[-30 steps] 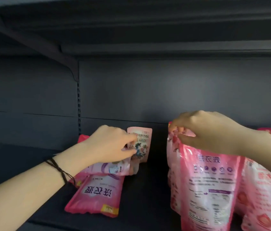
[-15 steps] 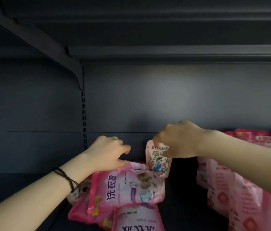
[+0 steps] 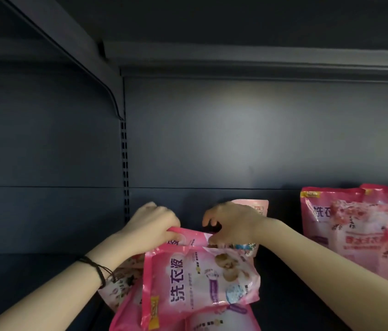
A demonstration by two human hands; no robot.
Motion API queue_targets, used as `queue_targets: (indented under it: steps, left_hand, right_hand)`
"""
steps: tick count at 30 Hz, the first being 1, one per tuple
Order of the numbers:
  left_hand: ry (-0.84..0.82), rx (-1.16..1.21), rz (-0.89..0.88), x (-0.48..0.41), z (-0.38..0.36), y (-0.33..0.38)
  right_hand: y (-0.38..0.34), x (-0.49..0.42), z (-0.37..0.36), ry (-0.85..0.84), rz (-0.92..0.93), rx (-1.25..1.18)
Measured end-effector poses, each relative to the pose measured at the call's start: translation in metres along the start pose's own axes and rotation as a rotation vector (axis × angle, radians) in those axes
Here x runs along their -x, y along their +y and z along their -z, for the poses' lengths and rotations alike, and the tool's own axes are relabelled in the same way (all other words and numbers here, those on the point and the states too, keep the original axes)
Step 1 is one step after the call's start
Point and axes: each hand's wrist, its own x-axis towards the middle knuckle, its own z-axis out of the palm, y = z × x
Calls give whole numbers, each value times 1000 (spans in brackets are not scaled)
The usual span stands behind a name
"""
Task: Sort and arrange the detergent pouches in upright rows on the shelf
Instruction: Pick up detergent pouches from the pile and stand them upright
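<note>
Hands (image 3: 151, 225) pinching pouch (image 3: 200, 278) top

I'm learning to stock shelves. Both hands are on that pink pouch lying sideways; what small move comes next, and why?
Probably turn the pouch upright. The left hand pinches its top edge and the right hand touches it, yet its print runs sideways and it rests on other flat pouches, unlike the standing row.

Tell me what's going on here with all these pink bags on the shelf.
A person is sorting detergent pouches on a dark shelf. The left hand grips the top edge of a pink pouch turned sideways on a loose pile, and the right hand pinches the same edge. A small pouch stands behind the right hand. To the right, several pouches already stand upright in rows.
</note>
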Motion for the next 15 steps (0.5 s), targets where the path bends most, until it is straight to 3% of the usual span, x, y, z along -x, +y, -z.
queue_targets:
  steps: [4, 11, 15]
  left_hand:
    - [94, -91, -25, -17, 21, 6]
    - [286, -199, 9, -41, 58, 20]
    - [540, 145, 112, -35, 73, 20]
  right_hand:
    - [2, -7, -7, 76, -13, -389]
    - [8, -7, -14, 341, -23, -706]
    - [12, -3, -12, 621, -40, -836]
